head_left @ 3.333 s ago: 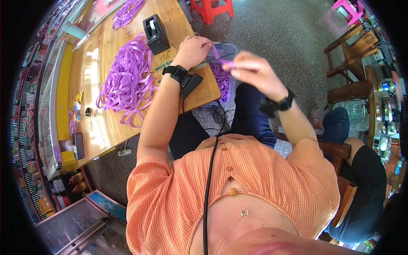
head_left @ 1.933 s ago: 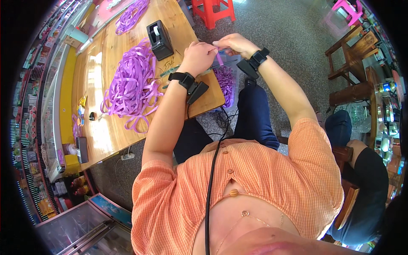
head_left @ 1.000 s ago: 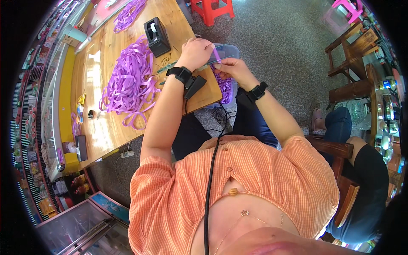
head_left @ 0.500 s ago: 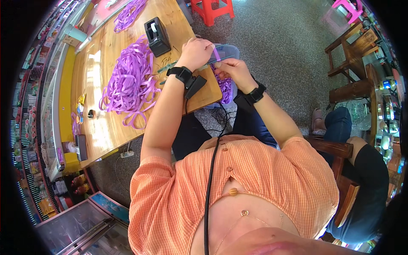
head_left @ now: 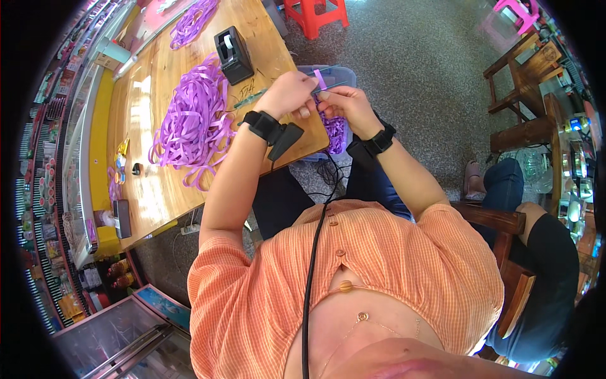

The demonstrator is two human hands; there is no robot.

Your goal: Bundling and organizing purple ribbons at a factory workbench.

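A short band of purple ribbon (head_left: 320, 80) is looped across two thin dark-teal prongs (head_left: 341, 83) that stick out past the table's corner. My left hand (head_left: 289, 95) is bent over the near end of the prongs, its fingers curled in at the ribbon; the palm side is hidden. From the right, my right hand (head_left: 352, 108) pinches the ribbon's lower part between thumb and forefinger. Below both hands, a clear plastic bin (head_left: 348, 76) contains many small purple ribbon pieces (head_left: 334, 134). A green strip (head_left: 250, 100) lies on the table beside my left wrist.
On the wooden table (head_left: 148, 189) are a large heap of purple ribbon (head_left: 189, 120), a smaller bundle (head_left: 191, 25) and a black tape dispenser (head_left: 233, 55). A red stool (head_left: 315, 18) stands beyond. Black cables hang near my knees; another person's leg (head_left: 505, 180) is at right.
My left hand has shifted down and slightly left, with its wrist turned and more of its curled fingers showing. The right hand stays almost in place at the ribbon.
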